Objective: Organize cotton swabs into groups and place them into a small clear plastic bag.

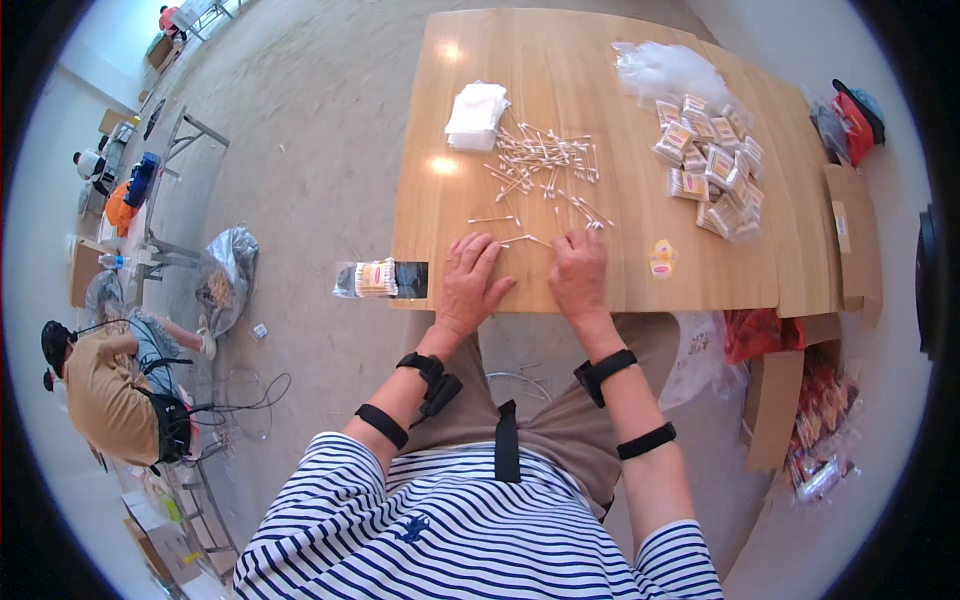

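Head view: both hands rest at the near edge of the wooden table (560, 60). Left hand (470, 285) lies palm down, fingers spread flat, holding nothing; one loose cotton swab (526, 239) lies just past its fingertips. Right hand (580, 275) has fingers curled down on the tabletop at the near end of the scattered swabs (545, 160); whether it pinches one I cannot tell, the fingertips hide it. Swabs look very light, thin, stiff in the shaft with soft tips, likely to roll or skid on the smooth wood; best taken by a pinch at mid-shaft, or raked together first. Just left of the left hand a filled swab packet (372, 278) hangs off the table edge beside a dark label. Beyond the scatter sits a white folded stack (476, 115). Far right: a pile of small filled packets (715, 165), clear empty bags (665, 70) behind it, a small yellow sticker (661, 258) near the right hand. Cardboard boxes (775, 400) stand at the right by the table. Another person (105, 385) crouches on the floor well to the left. Nothing blocks the swabs.
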Tool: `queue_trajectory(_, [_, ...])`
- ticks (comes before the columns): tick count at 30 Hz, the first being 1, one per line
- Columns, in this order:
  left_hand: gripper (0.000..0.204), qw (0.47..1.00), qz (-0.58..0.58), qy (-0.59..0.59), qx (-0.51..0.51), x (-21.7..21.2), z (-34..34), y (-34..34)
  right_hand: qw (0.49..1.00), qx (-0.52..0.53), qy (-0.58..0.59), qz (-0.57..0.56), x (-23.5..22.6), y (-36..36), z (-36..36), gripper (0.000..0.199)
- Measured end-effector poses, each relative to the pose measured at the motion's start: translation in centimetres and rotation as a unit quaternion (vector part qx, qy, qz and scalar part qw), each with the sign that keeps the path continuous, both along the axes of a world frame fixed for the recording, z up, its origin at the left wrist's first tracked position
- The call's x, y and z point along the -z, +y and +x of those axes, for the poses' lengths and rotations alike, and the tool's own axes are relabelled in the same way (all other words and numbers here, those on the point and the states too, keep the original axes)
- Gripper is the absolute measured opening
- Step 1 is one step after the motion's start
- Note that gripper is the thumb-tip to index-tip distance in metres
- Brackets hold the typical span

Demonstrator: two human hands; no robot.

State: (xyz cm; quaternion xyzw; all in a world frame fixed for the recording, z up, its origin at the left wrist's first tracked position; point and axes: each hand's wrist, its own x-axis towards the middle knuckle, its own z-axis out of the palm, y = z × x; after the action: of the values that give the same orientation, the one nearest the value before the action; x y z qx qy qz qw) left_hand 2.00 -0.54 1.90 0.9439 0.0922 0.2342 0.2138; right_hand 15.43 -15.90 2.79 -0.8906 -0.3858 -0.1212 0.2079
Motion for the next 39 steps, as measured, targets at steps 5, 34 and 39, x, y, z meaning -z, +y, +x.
queue_trajectory(5, [0.054,1.000,0.000,-0.007,0.013,0.2,-0.1,0.1,0.993,-0.078,-0.042,0.074,-0.2,3.2,-1.5,0.013])
queue_trajectory(34, [0.093,0.994,0.022,0.064,0.086,-1.0,-1.3,0.6,0.993,-0.028,0.098,0.055,-2.1,1.2,-1.8,0.006])
queue_trajectory(39, [0.100,0.992,0.039,0.086,0.085,-0.8,-1.0,0.5,0.992,-0.042,0.116,-0.016,-1.6,-0.5,-1.1,0.007])
